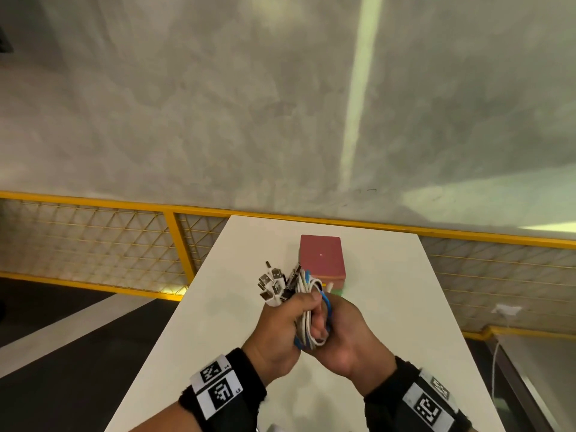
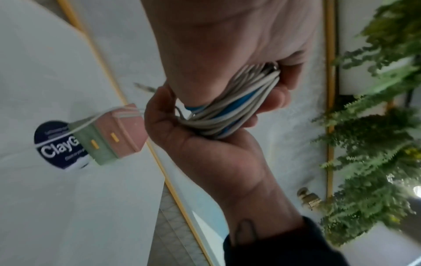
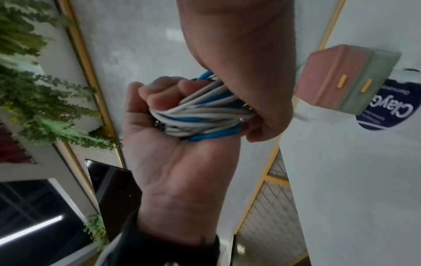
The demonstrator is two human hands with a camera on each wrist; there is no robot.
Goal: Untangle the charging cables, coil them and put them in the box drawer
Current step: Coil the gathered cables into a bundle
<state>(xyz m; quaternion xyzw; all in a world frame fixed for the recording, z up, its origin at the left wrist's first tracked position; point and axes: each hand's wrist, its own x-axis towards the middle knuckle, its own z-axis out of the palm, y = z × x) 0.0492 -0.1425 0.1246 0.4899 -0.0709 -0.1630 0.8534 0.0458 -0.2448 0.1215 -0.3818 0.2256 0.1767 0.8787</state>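
the box stood on the table near its far edge, about midway between the left and right edges. the cable bundle was held above the table, on the near side of the box, with the left hand on its left and the right hand on its right. the plugs stuck out toward the far edge, left of the box.

Hands: two, left hand and right hand, each with one black wristband bearing printed square markers.
Cable bundle: one, white and blue strands together; strand count cannot be told.
Plugs: several in one cluster at the bundle's far left end; exact count unclear.
Box: one, with two drawers, pink over green, and two yellow pulls.
Round dark label: one.
Bench: one.
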